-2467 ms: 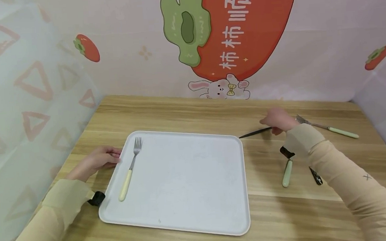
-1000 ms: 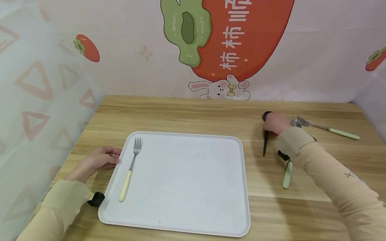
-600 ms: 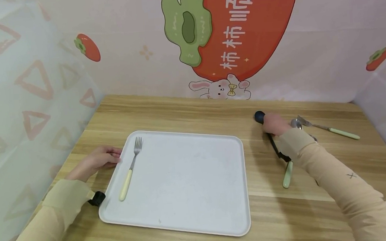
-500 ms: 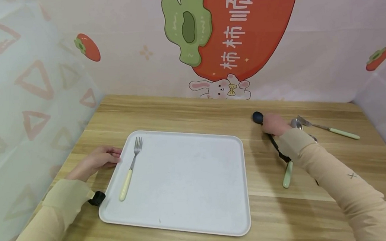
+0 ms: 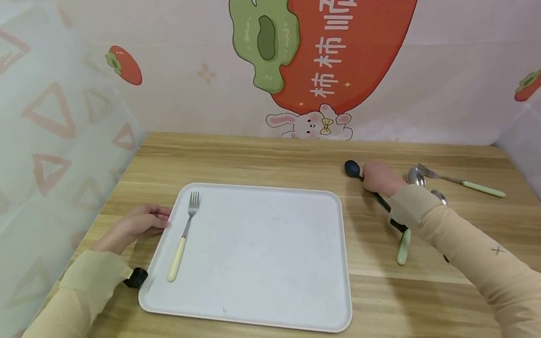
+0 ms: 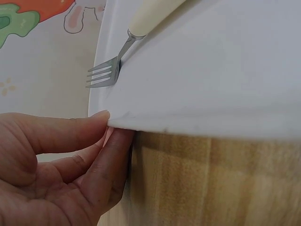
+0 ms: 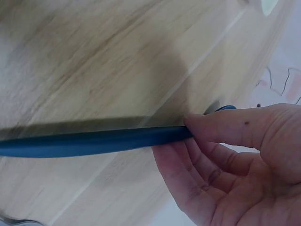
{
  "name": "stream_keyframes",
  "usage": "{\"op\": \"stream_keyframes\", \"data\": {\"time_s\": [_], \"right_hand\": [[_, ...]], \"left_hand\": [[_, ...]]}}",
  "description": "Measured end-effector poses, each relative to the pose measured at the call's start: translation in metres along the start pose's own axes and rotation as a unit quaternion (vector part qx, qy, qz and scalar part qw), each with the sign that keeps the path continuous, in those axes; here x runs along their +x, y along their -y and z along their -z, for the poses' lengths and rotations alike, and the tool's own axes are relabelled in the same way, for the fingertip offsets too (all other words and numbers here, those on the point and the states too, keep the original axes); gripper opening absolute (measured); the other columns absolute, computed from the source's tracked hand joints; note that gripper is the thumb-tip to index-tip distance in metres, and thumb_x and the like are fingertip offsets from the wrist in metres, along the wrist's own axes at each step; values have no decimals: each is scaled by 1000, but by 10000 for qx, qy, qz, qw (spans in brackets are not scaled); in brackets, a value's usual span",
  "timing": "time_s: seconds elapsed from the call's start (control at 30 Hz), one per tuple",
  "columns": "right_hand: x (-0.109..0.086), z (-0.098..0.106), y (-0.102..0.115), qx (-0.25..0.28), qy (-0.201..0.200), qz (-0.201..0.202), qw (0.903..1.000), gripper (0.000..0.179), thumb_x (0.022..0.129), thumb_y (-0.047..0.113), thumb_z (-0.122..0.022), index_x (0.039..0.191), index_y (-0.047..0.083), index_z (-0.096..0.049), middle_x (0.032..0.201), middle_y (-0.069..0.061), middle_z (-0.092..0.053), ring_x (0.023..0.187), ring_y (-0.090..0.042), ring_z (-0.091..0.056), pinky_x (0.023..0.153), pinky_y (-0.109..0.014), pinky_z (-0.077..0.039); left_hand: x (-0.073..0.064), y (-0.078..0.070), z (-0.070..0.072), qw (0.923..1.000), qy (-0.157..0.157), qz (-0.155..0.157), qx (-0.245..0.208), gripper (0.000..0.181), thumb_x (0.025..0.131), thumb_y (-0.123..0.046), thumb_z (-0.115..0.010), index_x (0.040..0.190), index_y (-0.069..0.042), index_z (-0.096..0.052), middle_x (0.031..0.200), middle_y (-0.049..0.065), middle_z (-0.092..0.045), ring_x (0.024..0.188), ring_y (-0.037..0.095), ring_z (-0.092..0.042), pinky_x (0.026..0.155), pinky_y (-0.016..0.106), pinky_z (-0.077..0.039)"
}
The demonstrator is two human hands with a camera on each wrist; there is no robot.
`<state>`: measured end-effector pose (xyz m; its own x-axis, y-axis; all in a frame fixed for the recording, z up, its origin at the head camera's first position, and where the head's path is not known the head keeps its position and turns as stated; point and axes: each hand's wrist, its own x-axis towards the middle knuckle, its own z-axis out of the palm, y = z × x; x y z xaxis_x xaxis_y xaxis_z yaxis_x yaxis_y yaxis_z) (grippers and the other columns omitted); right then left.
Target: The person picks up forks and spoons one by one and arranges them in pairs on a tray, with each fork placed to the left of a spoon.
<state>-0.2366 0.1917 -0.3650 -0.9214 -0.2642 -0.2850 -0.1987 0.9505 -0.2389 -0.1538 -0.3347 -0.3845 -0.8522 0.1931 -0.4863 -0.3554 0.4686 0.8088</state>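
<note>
My right hand (image 5: pixel 381 178) pinches a likely light, stiff spoon (image 7: pixel 96 143) by its neck, my left hand (image 5: pixel 138 223) the tray's (image 5: pixel 262 258) ten-o'clock rim.

Small tabletop booth (image 5: pixel 176 107), apparently a staged set; the kind of room around it cannot be told. A wood-grain tabletop (image 5: pixel 251 157) is walled on its far, left and right sides by pale printed sheets (image 5: pixel 467 82). The far one shows a large red-orange cartoon fruit (image 5: pixel 374 31), white Chinese characters (image 5: pixel 333 49) and a white rabbit (image 5: pixel 312 124); the left, triangle outlines (image 5: pixel 39 174).
</note>
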Motion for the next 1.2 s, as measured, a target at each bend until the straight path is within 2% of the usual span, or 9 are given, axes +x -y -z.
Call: {"op": "stream_keyframes", "data": {"time_s": [0.13, 0.3, 0.47, 0.73, 1.0, 1.2], "right_hand": [[-1, -1, 9, 51, 13, 122, 9999, 6, 76, -4, -47, 73, 0, -51, 68, -11, -51, 61, -23, -46, 53, -31, -39], [-3, -3, 23, -180, -49, 405, 9990, 6, 77, -4, -47, 77, -2, -53, 69, -11, -53, 62, -23, -45, 57, -33, -40], [-6, -5, 39, -302, -130, 678, 9972, 7, 79, -5, -48, 79, -3, -54, 66, -9, -53, 59, -22, -45, 53, -31, -40], [-14, -4, 63, -359, -39, 685, 9970, 7, 87, 5, -53, 83, 2, -56, 69, -6, -54, 62, -20, -48, 53, -30, -41], [-23, -7, 83, -457, -73, 1100, 9929, 12, 84, -7, -48, 88, -1, -58, 74, -7, -55, 65, -19, -49, 57, -28, -44], [-27, -11, 101, -538, -89, 1279, 9903, 11, 80, -7, -51, 82, 2, -57, 71, -5, -54, 64, -19, -48, 56, -28, -42]], "left_hand": [[0, -1, 0, 10000, 26, -51, 17, 46, 84, 6, -53, 120, 26, -33, 87, 3, -55, 75, 4, -54, 71, 20, -52], [-1, -1, 0, 10000, -11, -26, 31, 46, 84, 5, -53, 121, 26, -33, 86, 2, -55, 75, 4, -55, 71, 20, -52], [-1, -1, -1, 10000, -15, 1, 32, 46, 84, 5, -53, 121, 25, -34, 87, 2, -55, 76, 4, -55, 72, 20, -51], [-3, -3, -2, 9999, 44, 8, -104, 49, 84, 6, -54, 122, 26, -30, 87, 1, -56, 75, 4, -56, 71, 20, -52], [-3, -3, -2, 10000, 12, 24, -2, 48, 84, 6, -54, 122, 26, -32, 88, 2, -56, 76, 4, -56, 72, 20, -52], [-2, -2, -1, 10000, -15, 34, 91, 48, 85, 5, -55, 122, 25, -33, 90, 4, -56, 77, 5, -56, 73, 21, -52]]}}
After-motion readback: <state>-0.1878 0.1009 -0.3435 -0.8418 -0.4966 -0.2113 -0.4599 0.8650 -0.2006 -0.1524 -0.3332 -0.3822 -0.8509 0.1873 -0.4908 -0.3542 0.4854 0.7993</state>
